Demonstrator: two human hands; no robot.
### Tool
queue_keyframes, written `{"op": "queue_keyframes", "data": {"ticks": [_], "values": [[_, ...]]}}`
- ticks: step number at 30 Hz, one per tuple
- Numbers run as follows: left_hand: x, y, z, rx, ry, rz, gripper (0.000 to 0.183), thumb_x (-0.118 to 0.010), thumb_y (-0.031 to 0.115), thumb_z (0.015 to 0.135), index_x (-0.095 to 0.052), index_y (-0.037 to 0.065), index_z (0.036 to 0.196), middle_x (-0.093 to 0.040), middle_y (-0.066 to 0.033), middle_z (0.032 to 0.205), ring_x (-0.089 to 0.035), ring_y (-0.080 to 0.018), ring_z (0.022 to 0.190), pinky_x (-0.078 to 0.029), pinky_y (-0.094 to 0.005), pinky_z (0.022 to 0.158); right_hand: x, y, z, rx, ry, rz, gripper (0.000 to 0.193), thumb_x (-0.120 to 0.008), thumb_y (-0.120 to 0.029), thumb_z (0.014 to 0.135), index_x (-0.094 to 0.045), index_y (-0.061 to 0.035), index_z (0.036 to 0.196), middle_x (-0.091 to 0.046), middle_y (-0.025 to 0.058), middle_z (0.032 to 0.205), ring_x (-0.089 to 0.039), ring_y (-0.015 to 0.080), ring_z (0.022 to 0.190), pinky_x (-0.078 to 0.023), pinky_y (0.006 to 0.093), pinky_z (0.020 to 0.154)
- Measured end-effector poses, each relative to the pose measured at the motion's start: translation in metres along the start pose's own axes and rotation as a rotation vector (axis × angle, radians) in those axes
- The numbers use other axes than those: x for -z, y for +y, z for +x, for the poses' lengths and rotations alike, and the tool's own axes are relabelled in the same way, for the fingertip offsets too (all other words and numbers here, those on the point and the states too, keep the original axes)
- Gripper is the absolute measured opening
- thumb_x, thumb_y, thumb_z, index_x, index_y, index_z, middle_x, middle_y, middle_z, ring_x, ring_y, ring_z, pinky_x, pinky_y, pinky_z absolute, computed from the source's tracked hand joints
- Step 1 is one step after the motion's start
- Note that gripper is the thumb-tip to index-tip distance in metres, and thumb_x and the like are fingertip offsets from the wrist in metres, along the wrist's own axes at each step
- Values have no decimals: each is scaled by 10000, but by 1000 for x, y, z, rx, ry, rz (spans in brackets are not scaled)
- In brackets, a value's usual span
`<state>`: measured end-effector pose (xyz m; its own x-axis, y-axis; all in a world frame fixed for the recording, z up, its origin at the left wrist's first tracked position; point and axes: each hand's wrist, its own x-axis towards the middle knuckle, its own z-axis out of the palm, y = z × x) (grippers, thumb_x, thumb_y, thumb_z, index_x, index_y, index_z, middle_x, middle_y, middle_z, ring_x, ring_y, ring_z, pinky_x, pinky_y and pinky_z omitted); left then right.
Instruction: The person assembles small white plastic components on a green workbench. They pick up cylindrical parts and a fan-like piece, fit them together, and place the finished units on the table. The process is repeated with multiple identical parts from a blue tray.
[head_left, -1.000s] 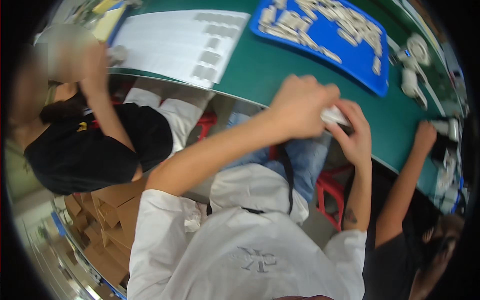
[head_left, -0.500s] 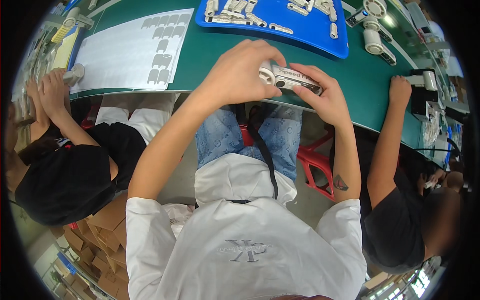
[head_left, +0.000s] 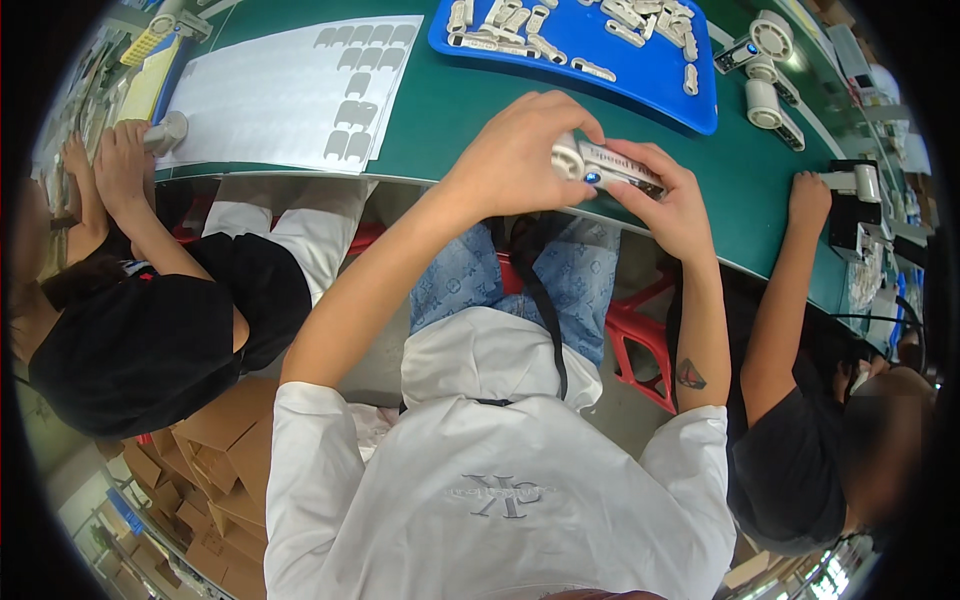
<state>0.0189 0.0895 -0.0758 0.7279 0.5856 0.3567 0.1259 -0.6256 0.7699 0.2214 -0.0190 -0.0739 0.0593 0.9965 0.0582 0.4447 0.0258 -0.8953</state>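
Head view: held white handheld device (head_left: 608,162) in both hands, over near edge of green table (head_left: 745,205). Wrapped left hand (head_left: 525,155) round the fan-like head end; pinched the other end between thumb and fingers of right hand (head_left: 670,195). Probably gripped both ends for steadiness and to leave small display (head_left: 593,178) uncovered. Couldn't tell finger contact underneath. Had blue tray (head_left: 645,92) of loose white pieces (head_left: 594,70) beyond the hands, likely for easy reach. Versus half a second earlier: went from dark display to lit blue, with same two-handed grip; shifted slightly rightward in frame along with tray, likely from head movement.
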Motion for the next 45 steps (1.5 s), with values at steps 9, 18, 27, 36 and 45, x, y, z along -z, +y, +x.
{"op": "queue_keyframes", "data": {"ticks": [9, 18, 27, 36, 45], "values": [[25, 9, -7, 204, 408, -485, 754, -802, 234, 802, -395, 5, 1394, -574, -156, 1256, -575, -237, 1141, -487, -363, 895, -41, -26, 21, -83, 171, 848, 482, -611, -115, 965, -476, -16, 1417, -588, 73, 1309, -577, 143, 1126, -486, 291, 944], [98, -43, 30, 240, 560, -310, 549, -737, 119, 880, -452, -51, 1318, -695, -107, 928, -630, -119, 833, -483, -235, 710, 34, -37, 39, 131, 46, 136, 313, -651, -103, 925, -647, -34, 1230, -686, 76, 1170, -627, 167, 1095, -503, 315, 936], [226, -156, 98, 611, 394, 757, 679, -776, 408, 764, -550, 67, 1306, -695, -215, 1094, -652, -395, 1048, -523, -465, 889, 232, 121, 52, -41, 545, -952, 543, -617, -27, 800, -553, -70, 1337, -583, 187, 1315, -538, 360, 1231, -422, 417, 1053], [188, -149, 94, 328, 538, 871, 553, -790, 316, 762, -616, 34, 1205, -650, -210, 1171, -614, -354, 1107, -505, -442, 935, 232, 58, 44, -232, 395, -867, 501, -748, -81, 730, -632, -55, 1217, -689, 141, 1112, -657, 331, 990, -510, 401, 883], [67, -106, 156, 68, -92, 707, 294, -662, 52, 814, -726, 174, 1073, -650, -70, 1145, -578, -300, 1123, -479, -421, 970, 77, -55, 15, 211, -42, -384, 482, -785, -178, 745, -636, -19, 1174, -657, 136, 988, -642, 287, 892, -513, 377, 796]]}}
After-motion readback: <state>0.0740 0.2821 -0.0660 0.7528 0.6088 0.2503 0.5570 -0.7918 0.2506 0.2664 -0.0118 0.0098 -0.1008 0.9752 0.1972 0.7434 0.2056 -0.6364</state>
